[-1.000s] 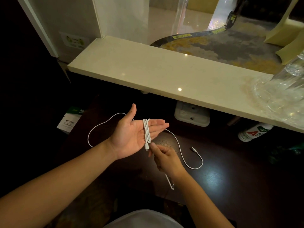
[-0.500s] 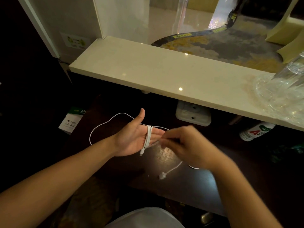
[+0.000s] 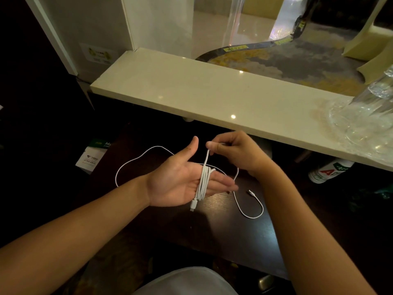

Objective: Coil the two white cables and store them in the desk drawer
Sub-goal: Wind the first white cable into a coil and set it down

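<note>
Since half a second ago my right grip has swung up to the far side of my left grip, carrying the tail of the first white cable with it. Its thumb and forefinger pinch that tail, drawn taut above the turns. My left grip lies flat, palm up, fingers straight and thumb raised. Several turns sit snug side by side round the four fingers, and one plug hangs off the near edge of the palm.

I judge this to be late in winding the first cable, as little slack seems left. The next move calls for bringing the tail round the fingers again, or tucking it round the bundle. Tension has to hold so the turns don't slip off my fingertips.

My second white cable lies loose on the dark surface under my hands, not yet coiled. It makes a wide loop to the left and a curl with its connector to the right. No drawer is in view.
</note>
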Tool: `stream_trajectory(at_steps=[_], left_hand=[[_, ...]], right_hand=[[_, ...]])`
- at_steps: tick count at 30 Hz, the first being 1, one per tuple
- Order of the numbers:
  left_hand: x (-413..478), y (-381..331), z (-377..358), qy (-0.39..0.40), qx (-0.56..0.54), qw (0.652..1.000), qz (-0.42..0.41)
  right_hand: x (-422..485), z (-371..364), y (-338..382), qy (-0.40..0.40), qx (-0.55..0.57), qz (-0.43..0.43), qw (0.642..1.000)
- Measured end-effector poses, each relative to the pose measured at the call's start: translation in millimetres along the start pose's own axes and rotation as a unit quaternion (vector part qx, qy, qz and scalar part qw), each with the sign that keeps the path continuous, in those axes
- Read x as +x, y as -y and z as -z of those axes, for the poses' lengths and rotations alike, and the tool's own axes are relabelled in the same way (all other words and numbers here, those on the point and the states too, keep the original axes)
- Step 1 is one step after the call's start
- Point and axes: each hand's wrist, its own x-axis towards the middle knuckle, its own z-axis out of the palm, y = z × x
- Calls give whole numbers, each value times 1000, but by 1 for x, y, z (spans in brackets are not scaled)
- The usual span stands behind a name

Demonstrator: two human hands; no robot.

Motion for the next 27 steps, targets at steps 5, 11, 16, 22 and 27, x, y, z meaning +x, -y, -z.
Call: stream_trajectory(at_steps=[5,11,16,22,27], left_hand=[[-5,-8,1,-3,-70,995,-65],[-4,-10,4,-56,-104,984,-130],[-7,-17,17,-101,-89,981,-143],[-6,-9,28,-140,-65,979,-132],[0,0,35,-183,-24,977,-109]], right_hand=[[-21,-43,-39,-12,175,-65,982],[-52,-108,-46,-43,321,-200,924],[-73,-118,-52,-44,325,-192,925],[-83,-105,-43,-39,203,-155,966],[-84,-97,-11,28,-58,-42,997]])
